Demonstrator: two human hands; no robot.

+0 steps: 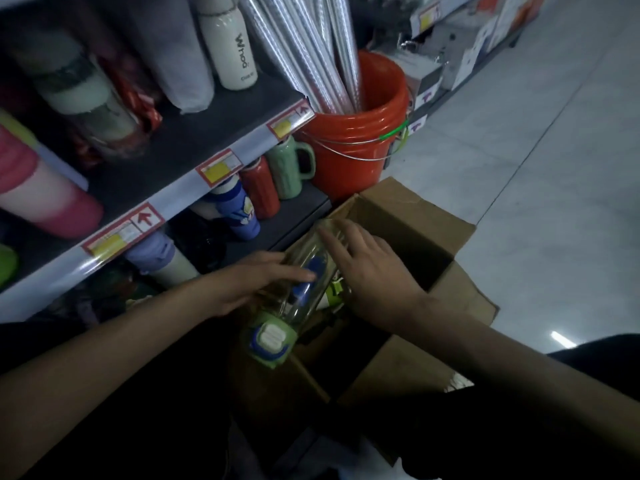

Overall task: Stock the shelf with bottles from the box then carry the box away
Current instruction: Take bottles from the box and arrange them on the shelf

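L hand (254,284) & R hand (369,271) hold clear bottle (320,268) over box (420,220).

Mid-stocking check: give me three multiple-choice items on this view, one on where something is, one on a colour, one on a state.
1. Where is the clear bottle?
A) upright on a shelf
B) held tilted over the open cardboard box
C) lying on the floor tiles

2. What colour is the bucket?
A) orange
B) blue
C) black

3. What are the hands doing?
A) both hang idle
B) only one touches the bottle
C) the left hand and the right hand are both on the bottle

Answers:
1 B: the bottle slants in the air above the box's near-left corner.
2 A: the bucket's wall is plainly orange.
3 C: one hand lies on each side of the glass.
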